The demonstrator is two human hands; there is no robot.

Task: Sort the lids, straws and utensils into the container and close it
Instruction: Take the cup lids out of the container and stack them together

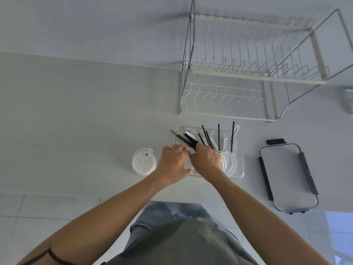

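Note:
A clear rectangular container (239,142) stands on the grey counter and holds black straws (219,136), white wrapped pieces and clear round lids (230,161). Both hands are over its left half. My left hand (174,162) curls at the container's left wall around thin black utensils (181,139) that stick out over the rim. My right hand (206,161) grips a bundle of black utensils (192,140) inside the container. One clear round lid (143,162) lies on the counter to the left. The container's own lid (288,177), with black clips, lies to the right.
A white and chrome wire dish rack (248,73) stands behind the container against the wall. The counter's front edge (76,196) runs just below the hands, with tiled floor under it. A pale object (347,100) shows at the far right edge.

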